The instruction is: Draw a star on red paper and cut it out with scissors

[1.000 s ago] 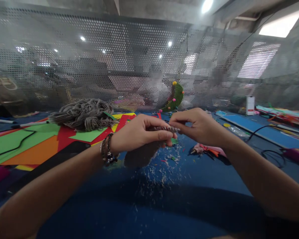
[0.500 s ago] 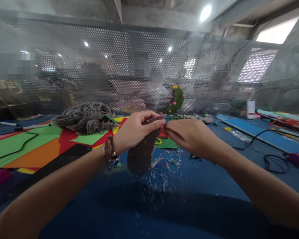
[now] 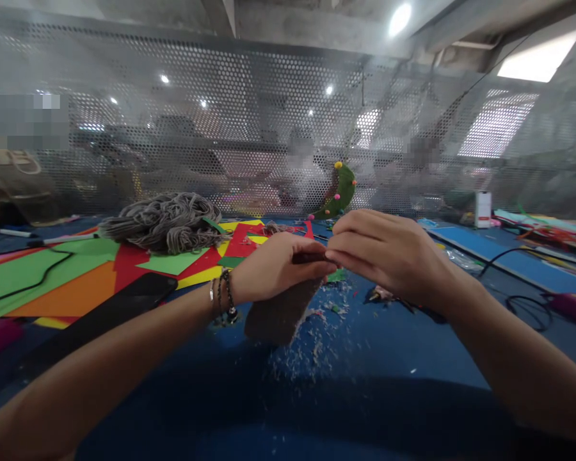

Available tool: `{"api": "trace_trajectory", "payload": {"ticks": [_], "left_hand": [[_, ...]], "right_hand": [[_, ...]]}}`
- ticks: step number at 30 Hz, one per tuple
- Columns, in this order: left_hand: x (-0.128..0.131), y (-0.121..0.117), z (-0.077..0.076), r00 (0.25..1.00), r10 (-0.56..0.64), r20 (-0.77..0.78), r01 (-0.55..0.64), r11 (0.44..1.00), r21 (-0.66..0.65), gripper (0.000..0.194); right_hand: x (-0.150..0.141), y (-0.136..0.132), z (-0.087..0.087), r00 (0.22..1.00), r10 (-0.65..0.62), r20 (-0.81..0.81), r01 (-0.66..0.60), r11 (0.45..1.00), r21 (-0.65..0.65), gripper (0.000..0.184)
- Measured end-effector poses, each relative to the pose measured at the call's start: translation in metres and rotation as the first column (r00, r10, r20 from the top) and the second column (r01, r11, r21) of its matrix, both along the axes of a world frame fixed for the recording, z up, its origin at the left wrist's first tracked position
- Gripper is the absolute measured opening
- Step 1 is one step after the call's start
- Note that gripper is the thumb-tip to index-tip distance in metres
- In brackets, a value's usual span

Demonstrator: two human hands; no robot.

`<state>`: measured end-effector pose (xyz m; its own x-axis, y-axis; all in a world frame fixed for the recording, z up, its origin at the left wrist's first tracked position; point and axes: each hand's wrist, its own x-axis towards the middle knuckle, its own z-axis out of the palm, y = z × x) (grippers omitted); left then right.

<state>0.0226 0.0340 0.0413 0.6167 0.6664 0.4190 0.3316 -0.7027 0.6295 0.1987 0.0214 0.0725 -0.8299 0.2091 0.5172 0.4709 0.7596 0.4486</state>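
Observation:
My left hand, with beaded bracelets at the wrist, is closed round the top of a brown fuzzy piece that hangs down over the blue table. My right hand meets it from the right, its fingertips pinched on the upper edge of the same piece. Both hands hover above a scatter of pale scraps on the table.
A heap of grey yarn lies on coloured paper sheets at the left, with a black phone beside them. A green felt crescent with pompoms hangs on the perforated screen. Cables and craft clutter lie at the right.
Both hands dropped slightly with the brown piece, which now hangs lower. The right hand's pinch moved from beside the left fingers to above them.

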Motion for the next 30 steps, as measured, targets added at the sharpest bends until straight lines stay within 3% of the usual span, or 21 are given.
{"api": "trace_trajectory", "payload": {"ticks": [5, 10, 13, 17, 24, 30], "left_hand": [[0.002, -0.002, -0.001, 0.999, -0.042, 0.016, 0.043, 0.998, -0.034, 0.019], [-0.001, -0.002, 0.006, 0.994, -0.11, 0.013, 0.111, 0.982, -0.156, 0.013], [-0.005, -0.001, 0.01, 0.992, -0.125, 0.009, 0.124, 0.961, -0.247, 0.008], [-0.008, 0.001, 0.011, 0.976, -0.213, 0.035, 0.211, 0.908, -0.362, 0.017], [-0.007, 0.005, 0.008, 0.931, -0.338, 0.136, 0.351, 0.732, -0.584, 0.026], [-0.008, 0.007, 0.006, 0.89, -0.447, 0.089, 0.424, 0.741, -0.522, 0.028]], "right_hand": [[0.002, 0.008, 0.003, 0.99, 0.046, -0.132, -0.09, 0.932, -0.351, 0.019], [0.001, 0.011, 0.001, 0.974, -0.011, -0.225, -0.118, 0.826, -0.552, 0.019], [0.002, 0.013, -0.001, 0.963, -0.042, -0.267, -0.133, 0.788, -0.601, 0.021], [0.002, 0.016, -0.003, 0.948, -0.067, -0.311, -0.147, 0.774, -0.615, 0.02], [0.001, 0.019, -0.005, 0.939, -0.056, -0.339, -0.173, 0.776, -0.606, 0.02], [-0.001, 0.018, -0.006, 0.95, -0.017, -0.311, -0.192, 0.756, -0.626, 0.019]]}}
